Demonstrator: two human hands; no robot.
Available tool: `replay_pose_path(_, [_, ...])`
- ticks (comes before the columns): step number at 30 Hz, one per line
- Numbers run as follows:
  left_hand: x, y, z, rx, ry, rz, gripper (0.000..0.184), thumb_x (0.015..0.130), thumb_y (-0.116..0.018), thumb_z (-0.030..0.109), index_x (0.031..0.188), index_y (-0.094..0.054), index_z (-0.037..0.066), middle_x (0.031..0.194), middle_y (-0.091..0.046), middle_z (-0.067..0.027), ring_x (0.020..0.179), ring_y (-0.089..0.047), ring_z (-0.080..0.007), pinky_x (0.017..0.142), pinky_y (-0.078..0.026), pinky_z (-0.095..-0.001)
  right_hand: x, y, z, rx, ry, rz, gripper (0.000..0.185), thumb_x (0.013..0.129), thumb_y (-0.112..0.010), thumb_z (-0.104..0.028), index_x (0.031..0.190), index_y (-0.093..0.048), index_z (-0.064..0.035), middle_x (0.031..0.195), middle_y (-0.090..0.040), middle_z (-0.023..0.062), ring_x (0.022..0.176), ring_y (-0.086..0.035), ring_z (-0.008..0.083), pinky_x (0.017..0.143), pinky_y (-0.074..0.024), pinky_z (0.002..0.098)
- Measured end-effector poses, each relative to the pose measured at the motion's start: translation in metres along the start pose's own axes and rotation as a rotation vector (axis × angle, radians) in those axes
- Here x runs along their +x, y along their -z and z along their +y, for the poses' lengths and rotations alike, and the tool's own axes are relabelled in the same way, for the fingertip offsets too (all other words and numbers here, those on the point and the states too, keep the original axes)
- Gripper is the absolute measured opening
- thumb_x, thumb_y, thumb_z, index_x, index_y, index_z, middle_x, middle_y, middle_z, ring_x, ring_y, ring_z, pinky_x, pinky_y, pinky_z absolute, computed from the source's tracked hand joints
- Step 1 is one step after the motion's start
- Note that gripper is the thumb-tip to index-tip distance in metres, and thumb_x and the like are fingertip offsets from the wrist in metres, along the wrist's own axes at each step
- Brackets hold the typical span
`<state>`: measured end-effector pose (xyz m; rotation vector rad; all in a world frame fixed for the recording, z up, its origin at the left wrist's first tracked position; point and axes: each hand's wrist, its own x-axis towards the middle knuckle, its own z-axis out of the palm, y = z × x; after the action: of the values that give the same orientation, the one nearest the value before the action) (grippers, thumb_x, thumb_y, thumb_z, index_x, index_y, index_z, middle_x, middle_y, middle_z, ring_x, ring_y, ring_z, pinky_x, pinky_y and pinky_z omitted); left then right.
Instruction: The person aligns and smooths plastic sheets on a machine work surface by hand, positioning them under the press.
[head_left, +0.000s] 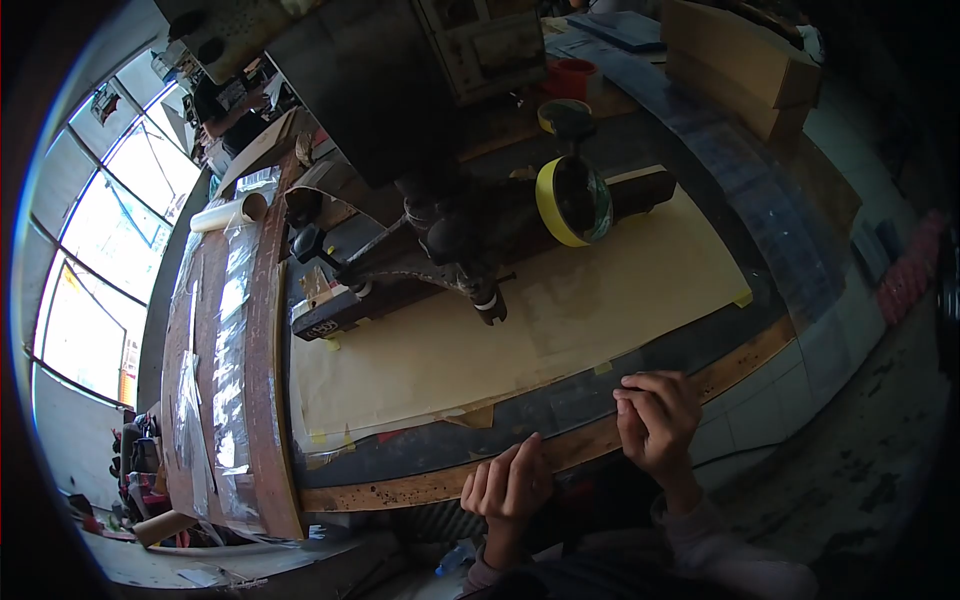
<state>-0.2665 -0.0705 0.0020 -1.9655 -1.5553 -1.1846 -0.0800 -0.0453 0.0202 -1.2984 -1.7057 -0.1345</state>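
Note:
My left hand (508, 482) is closed above the wooden front edge (420, 488) of the work table, fingers curled and thumb against them. What it holds, if anything, is hidden. To its right, my right hand (657, 418) is raised near the same edge with thumb and forefinger pinched together. Anything between those fingertips is too small to name. Beyond both hands a long tan paper sheet (570, 335) lies on the dark table top (540, 402), with bits of yellow tape at its edges. A dark machine head (450, 240) stands over the sheet.
A roll of yellow tape (562, 205) hangs by the machine. Along the sheet's far side runs a dark bar (640, 195). A cardboard box (740, 75) stands at the back right. On the left, a side table (255, 400) bears a paper roll (228, 214). Another person (228, 110) is behind.

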Motion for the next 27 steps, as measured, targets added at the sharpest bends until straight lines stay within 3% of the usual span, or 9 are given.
replay_pose_path(6, [0.0004, -0.0004, 0.0011, 0.009, -0.005, 0.012, 0.014, 0.086, -0.062, 0.019, 0.084, -0.075, 0.014, 0.066, -0.065, 0.0002, 0.052, -0.059, -0.0158, 0.05, -0.045, -0.0283, 0.0002, -0.0004, 0.0004, 0.005, 0.009, 0.002, 0.005, 0.077, -0.068, -0.01, 0.077, -0.066, -0.0053, 0.09, -0.065, 0.0041, 0.081, -0.064, 0.0238, 0.067, -0.0499, 0.035])
replay_pose_path(9, [-0.0006, -0.0031, -0.0029, 0.024, -0.046, 0.053, 0.013, 0.079, -0.067, 0.013, 0.088, -0.075, 0.018, 0.067, -0.065, 0.0063, 0.048, -0.054, -0.0091, 0.045, -0.036, -0.0231, 0.0005, 0.0002, 0.0002, 0.006, 0.014, 0.005, 0.005, 0.077, -0.067, -0.009, 0.077, -0.065, -0.0051, 0.09, -0.065, 0.0042, 0.081, -0.064, 0.0238, 0.067, -0.0499, 0.035])
replay_pose_path(12, [-0.0002, -0.0005, 0.0006, 0.02, -0.02, 0.019, 0.011, 0.084, -0.064, 0.017, 0.084, -0.074, 0.014, 0.067, -0.065, 0.0003, 0.053, -0.06, -0.0154, 0.05, -0.045, -0.0276, -0.0005, 0.0002, 0.0007, 0.005, 0.018, 0.005, 0.005, 0.077, -0.067, -0.009, 0.077, -0.065, -0.005, 0.09, -0.065, 0.0043, 0.08, -0.063, 0.0239, 0.067, -0.0498, 0.0351])
replay_pose_path(18, [0.0022, 0.0019, 0.0006, -0.009, -0.02, 0.003, 0.008, 0.082, -0.068, 0.016, 0.086, -0.074, 0.015, 0.068, -0.066, 0.0006, 0.053, -0.06, -0.0151, 0.05, -0.044, -0.0269, 0.0005, 0.0016, -0.0011, 0.011, 0.022, 0.002, 0.004, 0.077, -0.068, -0.008, 0.078, -0.065, -0.0051, 0.089, -0.064, 0.0043, 0.081, -0.062, 0.0244, 0.067, -0.0496, 0.0354])
replay_pose_path(21, [0.0023, -0.0019, -0.0034, 0.01, -0.065, 0.07, 0.013, 0.081, -0.064, 0.014, 0.088, -0.074, 0.018, 0.068, -0.064, 0.0062, 0.05, -0.056, -0.008, 0.044, -0.036, -0.022, 0.0017, 0.0027, -0.0016, 0.004, 0.035, 0.0, 0.005, 0.077, -0.068, -0.008, 0.078, -0.065, -0.0049, 0.088, -0.064, 0.0046, 0.081, -0.062, 0.0245, 0.067, -0.0496, 0.0357])
replay_pose_path(27, [0.0017, -0.0017, -0.0034, 0.016, -0.068, 0.07, 0.015, 0.079, -0.065, 0.013, 0.09, -0.074, 0.017, 0.07, -0.064, 0.0062, 0.051, -0.057, -0.0074, 0.044, -0.037, -0.0213, 0.0014, 0.0016, -0.0017, 0.008, 0.035, 0.01, 0.005, 0.077, -0.068, -0.006, 0.078, -0.064, -0.0043, 0.088, -0.064, 0.0051, 0.081, -0.062, 0.0246, 0.066, -0.0495, 0.0357])
